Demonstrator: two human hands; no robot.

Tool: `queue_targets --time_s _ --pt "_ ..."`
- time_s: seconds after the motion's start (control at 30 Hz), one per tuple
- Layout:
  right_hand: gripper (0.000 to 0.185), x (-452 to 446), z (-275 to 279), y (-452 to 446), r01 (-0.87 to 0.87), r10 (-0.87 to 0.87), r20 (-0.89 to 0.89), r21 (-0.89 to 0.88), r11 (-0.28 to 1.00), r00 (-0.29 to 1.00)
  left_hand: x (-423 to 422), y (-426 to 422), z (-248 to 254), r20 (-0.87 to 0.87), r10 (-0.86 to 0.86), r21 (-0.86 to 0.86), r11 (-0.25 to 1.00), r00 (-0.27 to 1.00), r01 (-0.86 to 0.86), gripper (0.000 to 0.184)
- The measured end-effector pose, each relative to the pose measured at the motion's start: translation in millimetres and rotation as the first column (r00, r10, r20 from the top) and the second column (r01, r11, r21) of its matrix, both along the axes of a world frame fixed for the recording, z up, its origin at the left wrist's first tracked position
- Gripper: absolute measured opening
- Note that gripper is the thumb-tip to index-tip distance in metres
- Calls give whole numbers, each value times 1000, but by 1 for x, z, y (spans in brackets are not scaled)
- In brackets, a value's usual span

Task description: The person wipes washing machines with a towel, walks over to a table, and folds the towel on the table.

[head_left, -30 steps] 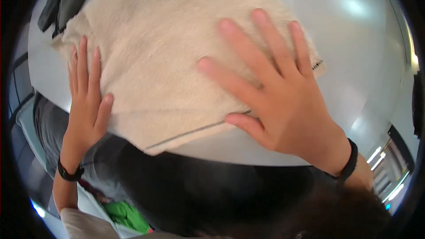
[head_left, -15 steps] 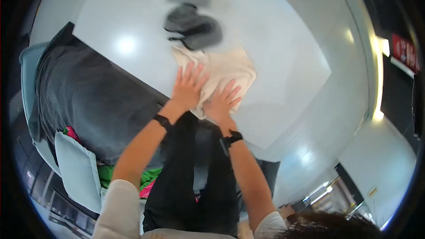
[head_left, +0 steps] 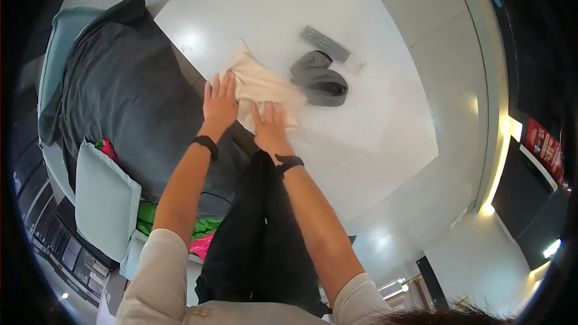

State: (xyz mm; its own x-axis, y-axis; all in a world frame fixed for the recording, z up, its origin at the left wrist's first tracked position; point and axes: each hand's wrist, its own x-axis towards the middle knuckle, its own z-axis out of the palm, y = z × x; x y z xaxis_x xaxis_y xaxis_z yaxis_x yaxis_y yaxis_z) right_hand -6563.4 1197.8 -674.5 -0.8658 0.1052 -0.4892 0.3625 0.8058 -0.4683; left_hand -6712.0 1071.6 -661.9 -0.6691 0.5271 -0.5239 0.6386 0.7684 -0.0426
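A cream cloth (head_left: 260, 82) lies wrinkled near the edge of the white table (head_left: 367, 150). My left hand (head_left: 220, 103) rests on the cloth's left edge, fingers stretched out. My right hand (head_left: 272, 129) lies on its near edge with the fingers apart, slightly smeared by motion. Both hands are open and press flat without gripping. Beside the cloth, to the right, sits a soft dark grey curled item (head_left: 319, 78) with a black opening; its kind is unclear.
A grey remote control (head_left: 326, 43) lies beyond the curled item. Left of the table, a large dark grey cover (head_left: 120, 108) is draped over a pale blue seat (head_left: 102, 195). Green fabric (head_left: 146, 216) and pink fabric (head_left: 202, 245) show beside my legs.
The view has turned, so the grey item and remote now appear farther right. The cloth is oriented differently in view, and my hands have shifted left with it, still lying on it.
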Motion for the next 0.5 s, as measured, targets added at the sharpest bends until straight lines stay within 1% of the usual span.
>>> queue_targets --time_s 0.03,0.07,0.1,0.13,0.17,0.2,0.27,0.3,0.4,0.43,0.5 --pt "74 -15 3 -2 36 -38 -91 -18 999 995 -21 2 -2 -9 28 -7 1000 1000 -28 87" --pt "75 -31 -3 4 19 -21 -128 -12 1000 992 -39 4 -10 -30 72 -12 997 997 -72 88" --pt "76 -47 -10 5 1 -3 -150 -14 1000 989 -64 7 -13 -60 79 6 997 995 -79 88" --pt "77 -52 -14 2 -8 4 -145 -21 1000 989 -81 9 -16 -64 77 18 997 995 -76 89" --pt "75 -66 -9 9 -31 29 -70 -32 999 997 -83 6 -17 -55 72 32 997 996 -70 90" --pt "74 -67 2 9 -27 27 -19 -33 999 999 -83 7 -11 -34 86 2 996 996 -86 89" --pt "71 -94 9 18 -39 39 28 -15 999 999 -107 21 -3 -45 132 -34 990 990 -134 87" --pt "71 -99 6 21 -58 59 46 -39 998 997 -105 18 -12 -108 137 3 991 985 -137 84" --pt "75 -119 -12 13 -38 40 -31 55 998 999 -134 12 -17 -99 200 104 976 975 -189 81" --pt "76 -137 -10 14 -34 36 -33 41 999 999 -150 6 -21 -131 214 214 960 968 -183 79" --pt "78 -171 2 13 2 -2 -24 24 1000 1000 -188 -8 -19 -98 239 219 952 966 -213 78"
